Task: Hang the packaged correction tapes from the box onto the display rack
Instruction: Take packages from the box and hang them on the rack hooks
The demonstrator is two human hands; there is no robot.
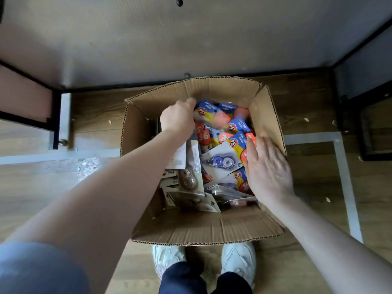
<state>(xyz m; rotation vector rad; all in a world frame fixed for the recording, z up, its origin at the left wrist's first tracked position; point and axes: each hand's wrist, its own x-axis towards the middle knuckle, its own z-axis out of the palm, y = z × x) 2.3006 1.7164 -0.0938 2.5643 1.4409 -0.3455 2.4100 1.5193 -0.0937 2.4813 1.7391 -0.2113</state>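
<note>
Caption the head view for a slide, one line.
Both hands reach into the cardboard box of packaged correction tapes: left hand curled among them, right hand open above.

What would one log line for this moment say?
left hand: holds packs in box | right hand: open, over packs | rack: out of view | hung: none seen
</note>
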